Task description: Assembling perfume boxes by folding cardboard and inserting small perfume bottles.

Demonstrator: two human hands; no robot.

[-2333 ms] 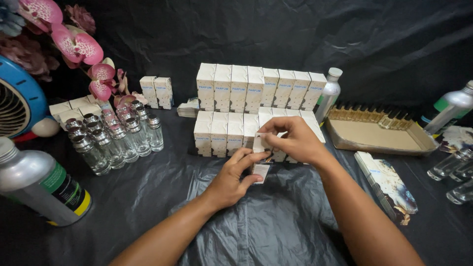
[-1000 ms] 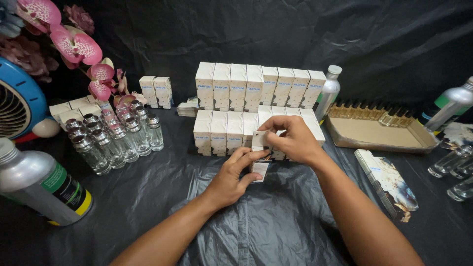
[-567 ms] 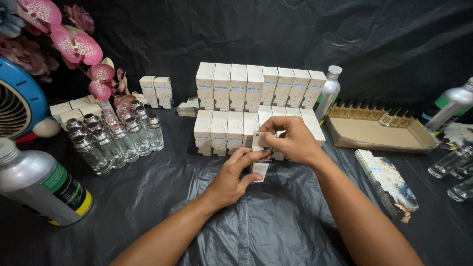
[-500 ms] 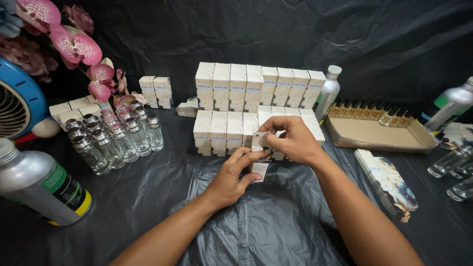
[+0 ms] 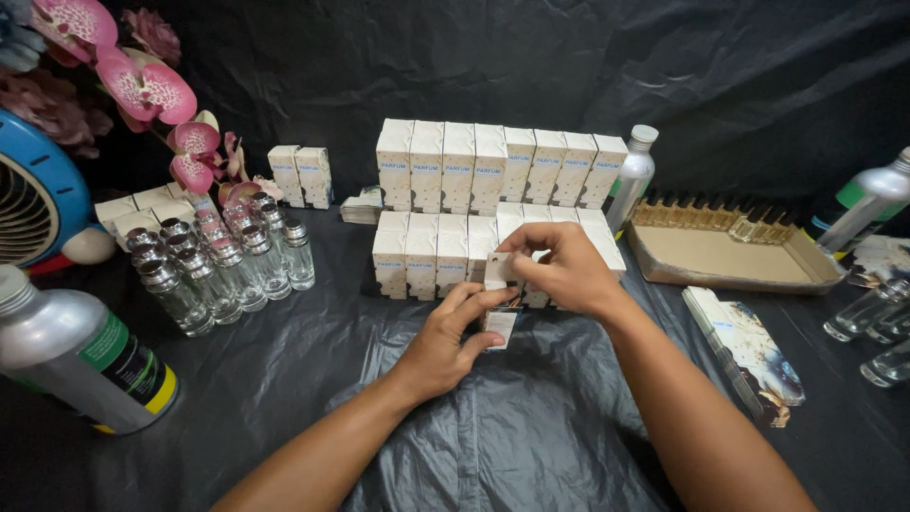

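Both my hands work on one small white carton point(image 5: 500, 303) at the middle of the black sheet. My left hand point(image 5: 453, 339) grips its lower part from the left. My right hand point(image 5: 561, 267) pinches its top flap from above. Just behind stand two rows of closed white cartons point(image 5: 474, 204), the front row touching my right hand's knuckles. A cluster of several clear glass bottles with silver caps point(image 5: 223, 270) stands to the left.
A large silver can with a green and yellow label point(image 5: 81, 356) lies at the left. A blue fan point(image 5: 33, 194) and pink orchids point(image 5: 142, 90) fill the far left. A cardboard tray point(image 5: 730, 256), flat carton blanks point(image 5: 749, 346), silver bottles point(image 5: 633, 175) and glass vials point(image 5: 867, 318) sit on the right.
My hands have stayed at the same spot; only the fingers of my right hand have shifted slightly on the carton's top flap.
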